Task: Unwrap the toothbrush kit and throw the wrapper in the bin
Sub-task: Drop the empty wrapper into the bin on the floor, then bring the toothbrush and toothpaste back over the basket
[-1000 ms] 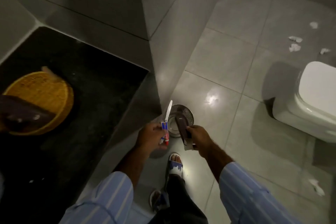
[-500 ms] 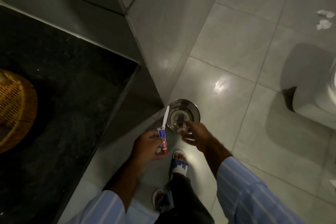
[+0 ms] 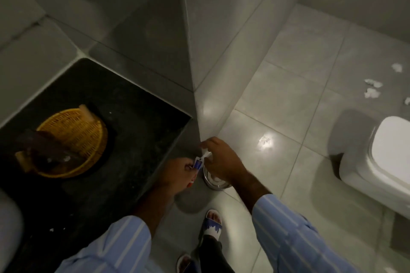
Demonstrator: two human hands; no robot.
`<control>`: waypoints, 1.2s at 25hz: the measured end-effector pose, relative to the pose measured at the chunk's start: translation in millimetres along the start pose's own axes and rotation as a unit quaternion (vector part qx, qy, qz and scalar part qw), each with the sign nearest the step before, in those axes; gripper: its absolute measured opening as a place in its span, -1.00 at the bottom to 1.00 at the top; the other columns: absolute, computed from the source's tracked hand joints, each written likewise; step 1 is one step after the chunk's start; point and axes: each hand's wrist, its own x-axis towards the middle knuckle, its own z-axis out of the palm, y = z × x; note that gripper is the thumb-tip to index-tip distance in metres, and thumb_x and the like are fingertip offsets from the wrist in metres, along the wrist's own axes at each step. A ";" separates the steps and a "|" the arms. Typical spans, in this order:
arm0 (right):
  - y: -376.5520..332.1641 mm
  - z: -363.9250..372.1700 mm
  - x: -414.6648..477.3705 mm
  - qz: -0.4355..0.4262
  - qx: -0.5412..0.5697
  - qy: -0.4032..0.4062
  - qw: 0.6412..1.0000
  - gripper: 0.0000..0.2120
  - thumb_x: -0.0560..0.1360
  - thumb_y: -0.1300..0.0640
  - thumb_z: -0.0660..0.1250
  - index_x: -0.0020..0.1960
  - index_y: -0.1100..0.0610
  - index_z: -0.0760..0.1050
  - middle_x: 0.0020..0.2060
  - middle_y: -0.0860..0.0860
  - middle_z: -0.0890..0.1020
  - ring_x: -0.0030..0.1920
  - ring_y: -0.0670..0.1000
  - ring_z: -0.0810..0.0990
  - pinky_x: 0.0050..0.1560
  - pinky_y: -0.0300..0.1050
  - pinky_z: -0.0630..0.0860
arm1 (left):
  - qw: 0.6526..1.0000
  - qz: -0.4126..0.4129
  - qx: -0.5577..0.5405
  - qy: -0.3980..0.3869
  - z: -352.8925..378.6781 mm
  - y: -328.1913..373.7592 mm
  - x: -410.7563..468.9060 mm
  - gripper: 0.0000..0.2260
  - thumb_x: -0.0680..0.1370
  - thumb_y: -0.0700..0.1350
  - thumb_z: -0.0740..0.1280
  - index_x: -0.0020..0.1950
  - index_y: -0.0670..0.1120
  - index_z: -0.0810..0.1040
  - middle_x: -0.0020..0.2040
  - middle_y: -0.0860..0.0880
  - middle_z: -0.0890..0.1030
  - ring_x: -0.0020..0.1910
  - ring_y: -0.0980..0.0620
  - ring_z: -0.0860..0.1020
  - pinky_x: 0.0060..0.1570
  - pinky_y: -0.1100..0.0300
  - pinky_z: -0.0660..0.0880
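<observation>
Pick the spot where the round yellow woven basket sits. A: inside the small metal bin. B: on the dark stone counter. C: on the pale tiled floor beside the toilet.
B: the round yellow woven basket rests on the dark stone counter, left of the person's hands and well away from the toilet.

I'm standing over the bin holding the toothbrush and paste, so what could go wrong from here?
Both hands work right above the open metal bin, so the toothbrush pinched by the right hand or the small toothpaste tube in the left hand could slip into it or onto the floor.
</observation>
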 end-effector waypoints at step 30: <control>-322.8 -101.1 70.8 -0.164 -0.015 -0.132 0.978 -0.79 0.31 0.03 0.61 -0.09 0.08 0.73 -0.38 -0.16 0.68 -0.33 -0.20 0.65 -0.32 -0.37 0.54 | 0.973 0.096 -0.150 0.148 -360.3 12.0 -153.6 -0.88 0.45 -0.25 0.50 -0.05 -0.26 0.71 -0.12 -0.19 0.74 -0.18 -0.06 0.74 -0.20 0.17 0.68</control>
